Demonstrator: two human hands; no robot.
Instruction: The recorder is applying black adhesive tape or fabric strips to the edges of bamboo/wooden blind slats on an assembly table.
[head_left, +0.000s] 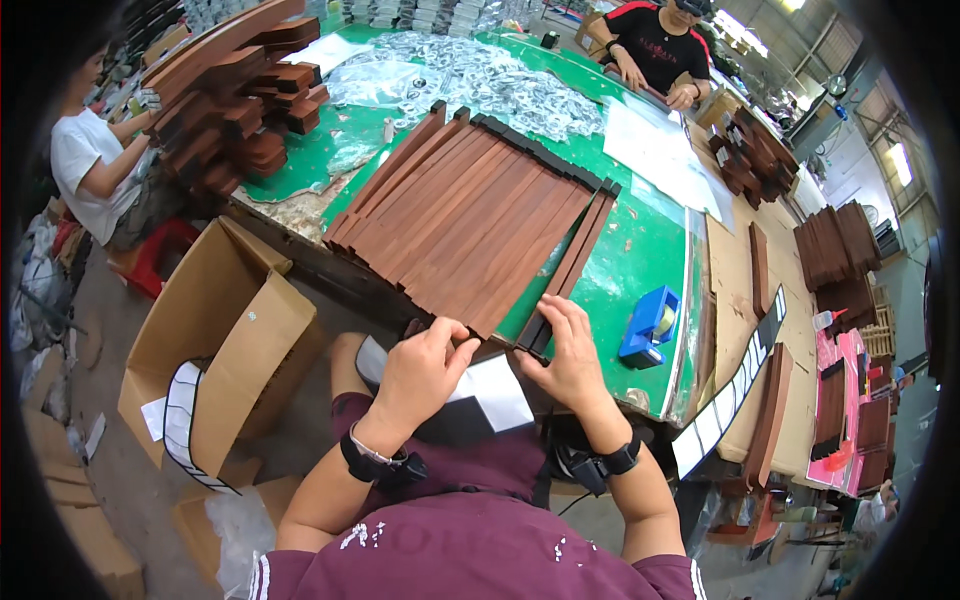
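A row of reddish-brown wooden slats [470,220] lies side by side on the green tabletop, with black pieces along their far ends. My left hand [425,370] is at the row's near edge, fingers curled and thumb and forefinger closed at the end of a slat. Right of a narrow green gap lies a pair of slats [575,260], apart from the row at the near end. Around the near end of that pair, my right hand [568,355] has its thumb in front and its fingers over the right side. A white and dark sheet [495,395] rests at my lap.
A blue tape dispenser [650,328] stands right of the slats. Clear plastic packets [470,80] cover the far table. Stacked wooden pieces [230,100] rise at left, above an open cardboard box [225,340]. Two other people [660,50] are nearby, one across the table, one at left.
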